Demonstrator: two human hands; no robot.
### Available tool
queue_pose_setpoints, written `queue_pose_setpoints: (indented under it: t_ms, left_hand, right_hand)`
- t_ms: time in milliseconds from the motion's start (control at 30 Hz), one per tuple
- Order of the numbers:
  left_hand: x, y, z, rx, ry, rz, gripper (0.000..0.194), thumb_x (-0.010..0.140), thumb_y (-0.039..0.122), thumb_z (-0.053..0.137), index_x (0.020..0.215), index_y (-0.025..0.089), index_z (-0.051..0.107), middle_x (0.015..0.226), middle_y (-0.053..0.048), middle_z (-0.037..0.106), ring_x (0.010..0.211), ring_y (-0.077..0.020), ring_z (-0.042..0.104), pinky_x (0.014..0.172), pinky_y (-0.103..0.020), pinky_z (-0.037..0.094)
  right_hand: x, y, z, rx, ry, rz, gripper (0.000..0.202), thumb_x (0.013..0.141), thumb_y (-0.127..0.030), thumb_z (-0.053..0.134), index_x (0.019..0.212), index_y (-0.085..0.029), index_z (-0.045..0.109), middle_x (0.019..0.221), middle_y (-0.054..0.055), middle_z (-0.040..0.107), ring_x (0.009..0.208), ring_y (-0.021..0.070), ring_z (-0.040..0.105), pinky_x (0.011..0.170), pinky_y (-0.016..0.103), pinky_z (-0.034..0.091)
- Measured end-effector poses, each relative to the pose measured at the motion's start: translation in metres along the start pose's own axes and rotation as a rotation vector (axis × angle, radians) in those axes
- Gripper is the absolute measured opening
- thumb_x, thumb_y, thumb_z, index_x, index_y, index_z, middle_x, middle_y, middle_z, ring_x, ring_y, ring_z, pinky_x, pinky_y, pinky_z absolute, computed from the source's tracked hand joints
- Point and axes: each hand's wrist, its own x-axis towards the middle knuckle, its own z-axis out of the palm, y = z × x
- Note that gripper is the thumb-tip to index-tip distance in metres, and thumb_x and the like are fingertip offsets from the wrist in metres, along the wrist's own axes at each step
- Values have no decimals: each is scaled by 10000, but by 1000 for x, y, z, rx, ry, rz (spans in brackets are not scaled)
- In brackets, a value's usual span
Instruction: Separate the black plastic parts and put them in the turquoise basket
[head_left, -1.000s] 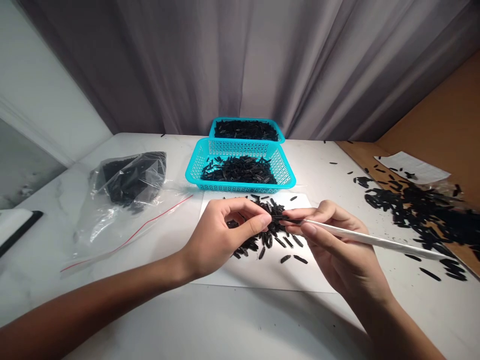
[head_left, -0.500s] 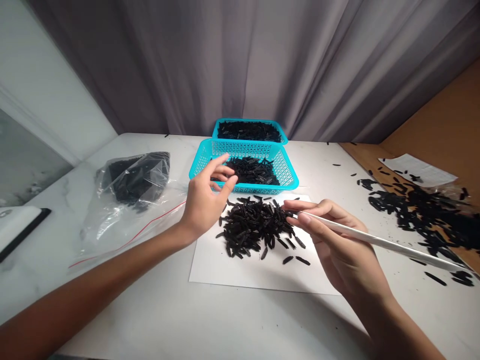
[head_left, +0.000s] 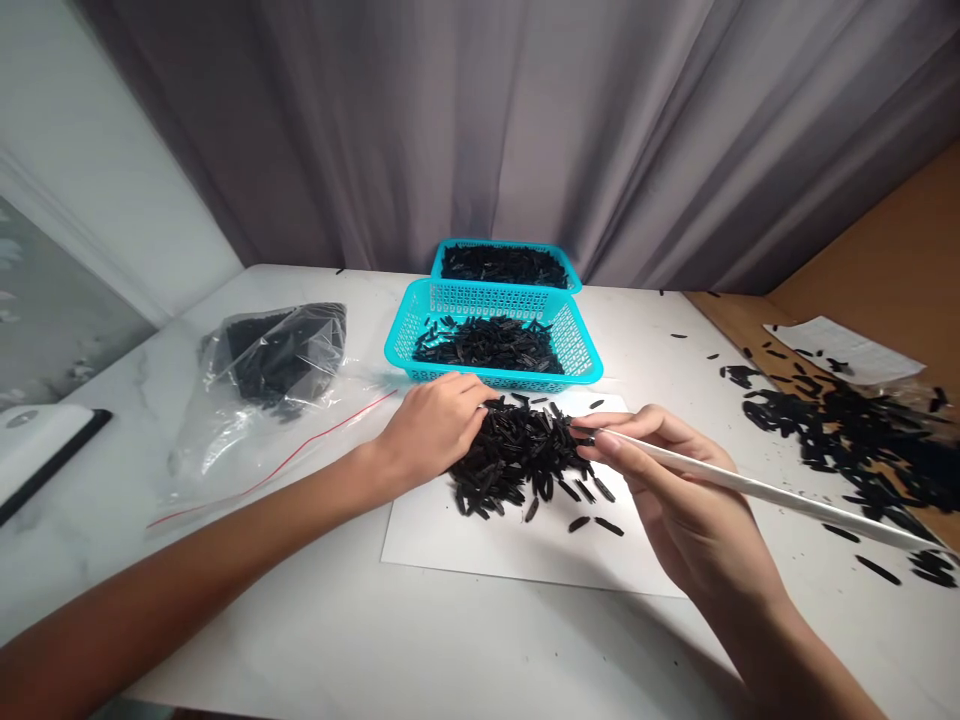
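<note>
A heap of black, elongated pieces [head_left: 510,455] lies on a white sheet of paper [head_left: 480,550]. My left hand [head_left: 435,425] is at the heap's left edge, its fingers bent together and pointing down; what they hold, if anything, is hidden. On the heap's right side, my right hand [head_left: 675,480] grips a long, thin white tool [head_left: 780,492] between thumb and fingers, its far end slanting to the right. Just behind the heap stands a blue perforated basket [head_left: 589,345], partly filled with the same black pieces.
A second blue basket [head_left: 576,275] full of black pieces stands behind the first. At left lies a clear plastic bag [head_left: 225,420] with dark contents. Many loose pieces [head_left: 847,430] are scattered at right, near a white paper [head_left: 855,348]. A grey curtain [head_left: 375,130] hangs behind.
My left hand has moved down from over the front basket to the heap, and its fingers have closed together. My right hand has hardly moved and still grips the white tool.
</note>
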Motion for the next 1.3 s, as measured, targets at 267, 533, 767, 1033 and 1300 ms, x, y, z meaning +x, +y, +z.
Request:
queue_pose_setpoints:
  t_ms: [267, 533, 767, 1033, 1300]
  left_hand:
    - [4, -13, 5, -85, -157, 127, 197, 964, 171, 548, 1069, 149, 713, 1013, -84, 734, 985, -224, 660, 874, -379, 534]
    - [5, -6, -4, -211, -29, 74, 100, 920, 162, 624, 934, 168, 723, 915, -54, 747, 884, -196, 674, 810, -339, 517]
    - [1, 35, -24, -566, 175, -36, 66, 851, 130, 709, 886, 174, 742, 873, -16, 775, 803, -144, 710, 757, -248, 543]
    - [-2, 51, -32, -780, 241, -129, 55, 827, 136, 737, 867, 169, 755, 846, -12, 777, 787, -136, 721, 750, -226, 583]
    - [-4, 54, -34, -765, 267, -107, 59, 813, 163, 764, 869, 182, 773, 854, -15, 786, 777, -141, 730, 744, -231, 596]
  right_hand:
    - [1, 1, 1, -37, -25, -9, 141, 775, -275, 820, 712, -221, 706, 905, 31, 748, 850, 172, 662, 734, 260, 544]
    - [-1, 4, -2, -111, -28, -52, 126, 795, -268, 809, 742, -231, 701, 920, 30, 755, 892, 183, 671, 746, 267, 538]
    - [-9, 2, 3, -234, -48, -141, 111, 818, -272, 789, 773, -238, 694, 1011, 52, 769, 972, 227, 702, 774, 311, 584]
    - [-13, 3, 3, -192, -92, -194, 90, 826, -211, 781, 798, -236, 700, 982, 51, 776, 950, 220, 727, 783, 316, 618]
    - [-14, 2, 5, -157, -56, -221, 97, 821, -200, 783, 793, -249, 704, 987, 47, 785, 927, 220, 737, 744, 316, 624]
